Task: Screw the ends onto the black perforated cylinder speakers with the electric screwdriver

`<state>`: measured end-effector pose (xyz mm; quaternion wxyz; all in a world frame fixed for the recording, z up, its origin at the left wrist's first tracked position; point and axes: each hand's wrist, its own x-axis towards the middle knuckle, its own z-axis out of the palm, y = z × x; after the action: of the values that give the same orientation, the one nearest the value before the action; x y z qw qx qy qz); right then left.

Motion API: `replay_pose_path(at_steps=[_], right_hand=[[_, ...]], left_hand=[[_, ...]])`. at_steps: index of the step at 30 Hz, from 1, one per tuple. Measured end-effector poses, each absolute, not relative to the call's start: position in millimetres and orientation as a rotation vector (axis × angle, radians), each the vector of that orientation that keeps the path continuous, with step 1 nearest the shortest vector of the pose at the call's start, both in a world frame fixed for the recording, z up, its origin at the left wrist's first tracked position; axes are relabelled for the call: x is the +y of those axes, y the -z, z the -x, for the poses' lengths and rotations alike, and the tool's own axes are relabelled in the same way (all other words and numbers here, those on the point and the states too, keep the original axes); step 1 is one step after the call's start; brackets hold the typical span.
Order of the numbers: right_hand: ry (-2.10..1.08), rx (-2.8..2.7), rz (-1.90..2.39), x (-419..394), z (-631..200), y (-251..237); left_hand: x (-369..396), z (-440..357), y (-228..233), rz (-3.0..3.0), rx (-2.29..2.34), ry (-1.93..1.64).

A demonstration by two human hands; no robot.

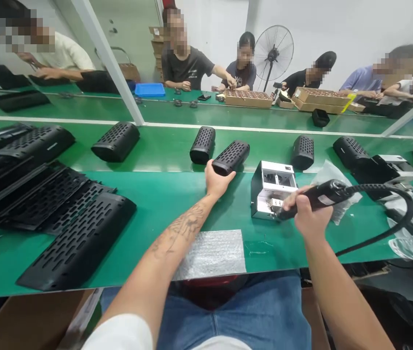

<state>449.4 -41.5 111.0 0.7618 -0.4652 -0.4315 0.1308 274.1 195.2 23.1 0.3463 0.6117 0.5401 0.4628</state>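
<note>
Left hand (215, 182) clamped on a speaker shell (231, 157) mid-frame, right hand (306, 214) wrapped around the screwdriver (318, 196) at the metal box (272, 187); looks like pickup, needs pulling closer.

Your two forearms are bare from the elbow down, and neither hand wears a glove: the left hand (216, 181) and the right hand (306, 214) show no ring, watch or band that can be made out. A dark, patterned tattoo (182, 228) runs along your left forearm toward the wrist. At the near edge a white short sleeve (119, 335) covers your left upper arm. Below, your lap is in blue denim jeans (235, 316).
</note>
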Motion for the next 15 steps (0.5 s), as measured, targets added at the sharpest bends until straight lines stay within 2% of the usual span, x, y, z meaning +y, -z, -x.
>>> replay_pose_path(at_steps=[6, 10, 15], right_hand=[[-0.428, -0.938, 0.885, -81, -452, -120], [-0.461, -0.978, 0.842, -105, -463, -123], [-0.432, -0.925, 0.918, -121, -461, -111]], left_hand=[[244, -344, -22, -1.689, 1.423, -1.119], [266, -325, -24, -1.768, 1.469, -1.178], [300, -278, -36, -1.437, 1.785, -1.214]])
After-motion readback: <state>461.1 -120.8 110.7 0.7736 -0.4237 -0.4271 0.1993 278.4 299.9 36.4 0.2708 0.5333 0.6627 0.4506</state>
